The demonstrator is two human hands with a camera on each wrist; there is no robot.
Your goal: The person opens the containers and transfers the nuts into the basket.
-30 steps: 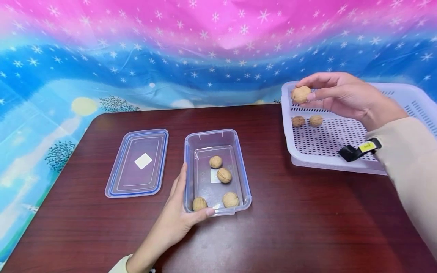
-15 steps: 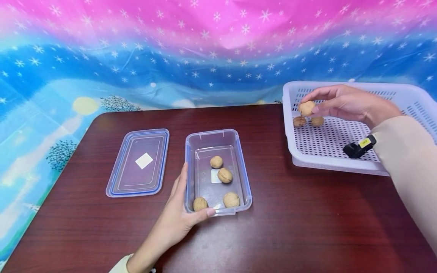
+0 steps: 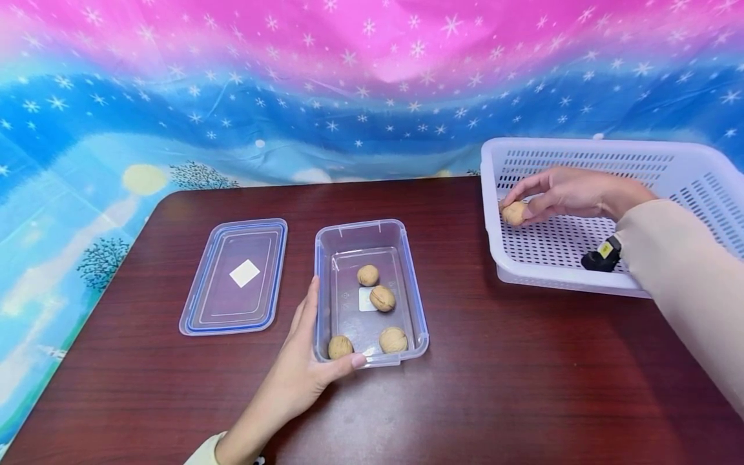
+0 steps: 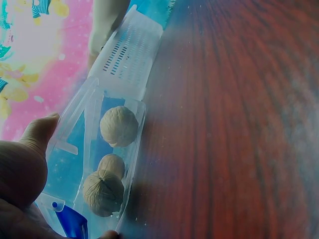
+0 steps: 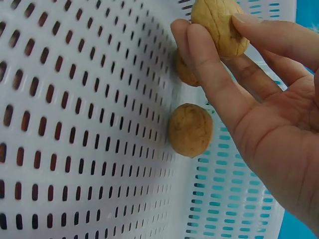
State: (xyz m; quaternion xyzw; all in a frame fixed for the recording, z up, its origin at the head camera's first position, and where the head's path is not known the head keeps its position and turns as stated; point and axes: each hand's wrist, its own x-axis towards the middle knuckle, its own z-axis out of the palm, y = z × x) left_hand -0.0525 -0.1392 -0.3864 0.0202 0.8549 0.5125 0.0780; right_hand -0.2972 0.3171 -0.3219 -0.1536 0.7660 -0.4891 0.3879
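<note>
In the head view, my right hand (image 3: 572, 192) is down inside a white perforated basket (image 3: 494, 248), pinching a pale walnut (image 3: 514, 214) between thumb and fingers. Two more walnuts lie in the basket near it; the right wrist view shows one browner walnut (image 5: 190, 130) whole and the other walnut (image 5: 185, 71) partly behind my fingers. My left hand (image 3: 302, 365) grips the near left corner of a clear plastic container (image 3: 414, 284), its thumb over the front rim. Several walnuts rest on that container's floor, among them a walnut (image 3: 382, 298) beside the white label.
A clear lid (image 3: 232, 310) with a blue seal and a white square sticker lies flat left of the container. Dark wooden table (image 3: 465, 387) runs beneath everything. A snowflake-patterned cloth (image 3: 360, 97) hangs behind the table's far edge.
My right hand, still pinching the walnut, has come down into the basket, near the two walnuts at its left end. My left hand and the container stay in place.
</note>
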